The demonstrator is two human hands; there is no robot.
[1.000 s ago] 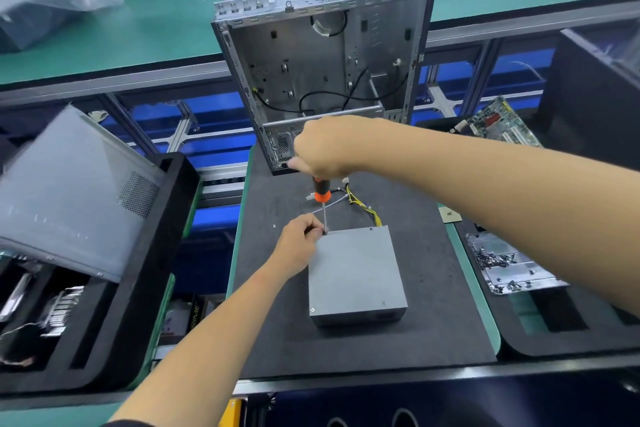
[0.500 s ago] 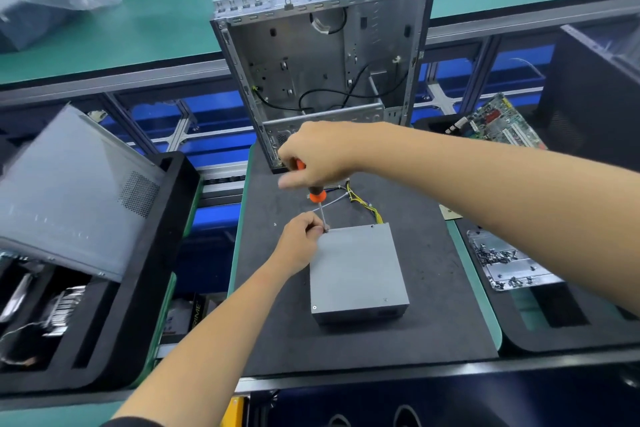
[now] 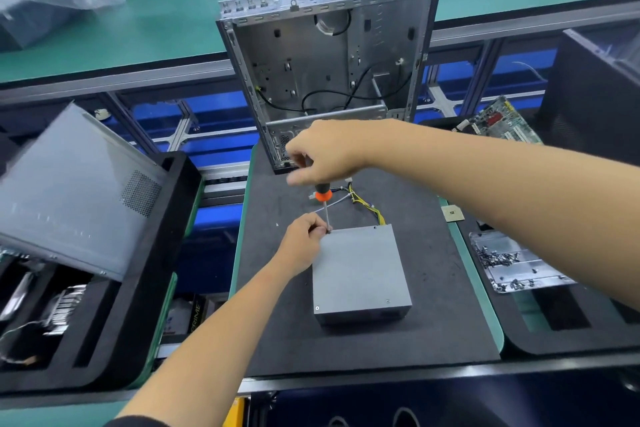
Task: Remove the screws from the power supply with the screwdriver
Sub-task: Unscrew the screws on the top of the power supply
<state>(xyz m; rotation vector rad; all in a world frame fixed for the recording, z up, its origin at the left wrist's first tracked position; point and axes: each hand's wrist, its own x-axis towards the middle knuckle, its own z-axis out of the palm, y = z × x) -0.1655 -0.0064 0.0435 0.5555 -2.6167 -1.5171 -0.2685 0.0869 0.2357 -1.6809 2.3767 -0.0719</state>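
On the green worktop at the back stands an open, empty computer case, upright, its bare metal inside facing the viewer with a few black cables hanging within. To the left, a gray metal side panel leans tilted across a black foam tray. In front of the case lies a dark mat, and on it, near the middle, rests the power supply, a flat gray metal box, with a bundle of yellow and black wires trailing from its far edge toward the case. To the right, a clear plastic bag of small screws lies on another black tray, and a green circuit board sits farther back.

The right hand reaches in from the right, its grip wrapped around the top of the screwdriver, which has a black handle with an orange collar. The screwdriver stands nearly upright, its thin shaft pointing down to the far left corner of the power supply. The left hand rests at that same corner, its fingertips pinched around the lower shaft right by the tip. Two small screws show in the near corners of the box's top.
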